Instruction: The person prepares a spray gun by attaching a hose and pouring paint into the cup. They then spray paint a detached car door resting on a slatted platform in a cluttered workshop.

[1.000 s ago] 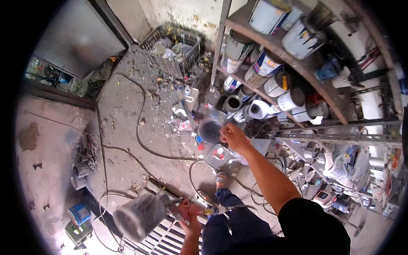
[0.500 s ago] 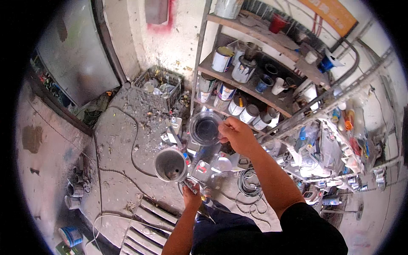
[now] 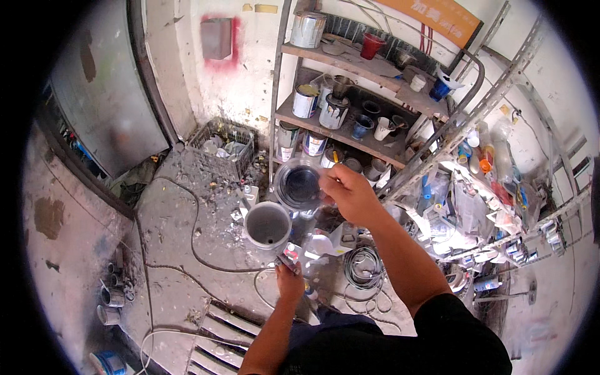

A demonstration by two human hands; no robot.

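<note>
Right hand (image 3: pixel 342 192): pinching the clear cup (image 3: pixel 299 185)
Left hand (image 3: pixel 289 279): curled on the handle (image 3: pixel 283 260) under the grey pot (image 3: pixel 267 225)
Grey pot: beside the cup, mouth up
Spill: could happen if the cup tips

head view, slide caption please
Left hand holds up an open grey cup; right hand grips a clear container near shelved cans.

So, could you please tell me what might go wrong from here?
The clear cup in the right hand is close to the open grey cup beyond the left hand, so they might knock together. The coiled hose or cable on the floor could catch a foot.
</note>
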